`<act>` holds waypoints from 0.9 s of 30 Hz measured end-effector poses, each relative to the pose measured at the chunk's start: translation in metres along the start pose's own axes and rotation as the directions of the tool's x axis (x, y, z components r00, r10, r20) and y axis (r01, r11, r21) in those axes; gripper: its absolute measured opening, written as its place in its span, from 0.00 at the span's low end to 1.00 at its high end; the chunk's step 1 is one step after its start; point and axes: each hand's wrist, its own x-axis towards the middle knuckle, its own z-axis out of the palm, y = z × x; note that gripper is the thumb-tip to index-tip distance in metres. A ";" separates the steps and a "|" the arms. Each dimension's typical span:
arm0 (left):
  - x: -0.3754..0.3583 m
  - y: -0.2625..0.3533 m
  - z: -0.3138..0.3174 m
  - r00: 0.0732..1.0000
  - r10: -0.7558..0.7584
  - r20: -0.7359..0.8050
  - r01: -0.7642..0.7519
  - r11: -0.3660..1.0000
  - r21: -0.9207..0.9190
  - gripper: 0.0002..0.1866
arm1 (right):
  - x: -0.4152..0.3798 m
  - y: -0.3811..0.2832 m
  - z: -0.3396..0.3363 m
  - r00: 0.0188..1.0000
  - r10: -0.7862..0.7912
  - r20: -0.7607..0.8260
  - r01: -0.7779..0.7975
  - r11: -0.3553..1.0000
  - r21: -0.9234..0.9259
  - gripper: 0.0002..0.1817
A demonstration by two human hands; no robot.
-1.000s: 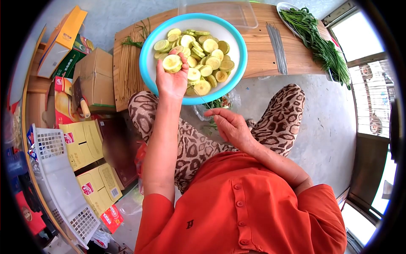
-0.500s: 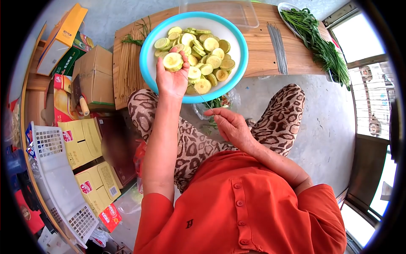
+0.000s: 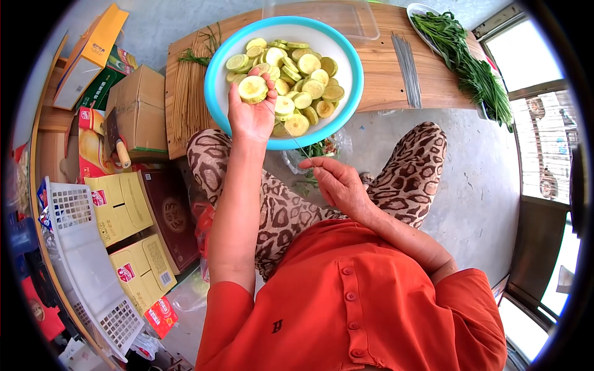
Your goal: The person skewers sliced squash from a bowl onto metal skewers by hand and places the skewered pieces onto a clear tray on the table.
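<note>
My left hand (image 3: 252,117) is over the near left part of a white basin with a blue rim (image 3: 211,86), palm up, its fingers curled round stacked zucchini slices (image 3: 252,89). Many more round slices (image 3: 314,89) lie in the basin. A thin metal skewer (image 3: 297,142) runs from near the slices in my left hand down to my right hand (image 3: 332,179), which pinches its lower end between thumb and forefinger. My right hand is above my lap, below the basin.
The wooden table (image 3: 377,68) bears thin wooden sticks (image 3: 190,93), metal skewers (image 3: 406,71) and a plate of leafy greens (image 3: 455,52). Cardboard boxes (image 3: 139,108) and a white plastic basket (image 3: 86,253) stand at the left. A bag of greens is beneath the basin.
</note>
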 end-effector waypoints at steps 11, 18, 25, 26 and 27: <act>-0.002 -0.002 0.004 0.999 -0.022 0.047 0.023 1.000 -0.010 0.28 | 0.002 0.000 0.000 1.000 -0.006 -0.022 0.006 1.000 -0.023 0.13; -0.010 -0.014 0.014 0.997 -0.070 -0.022 0.069 0.997 -0.040 0.28 | 0.010 0.001 0.001 0.999 -0.032 -0.030 0.033 0.999 0.003 0.14; -0.003 -0.007 0.003 1.000 -0.029 -0.011 0.029 0.999 -0.036 0.28 | 0.011 0.002 0.001 0.997 -0.065 -0.038 0.062 0.995 -0.082 0.14; -0.002 -0.005 0.001 1.000 -0.028 -0.011 0.028 0.999 -0.036 0.28 | 0.010 0.003 0.001 0.997 -0.065 -0.037 0.061 0.995 -0.083 0.14; -0.001 -0.002 0.002 0.999 -0.003 -0.039 0.001 0.998 -0.064 0.29 | 0.008 0.005 0.001 0.998 -0.059 -0.038 0.055 0.993 -0.102 0.13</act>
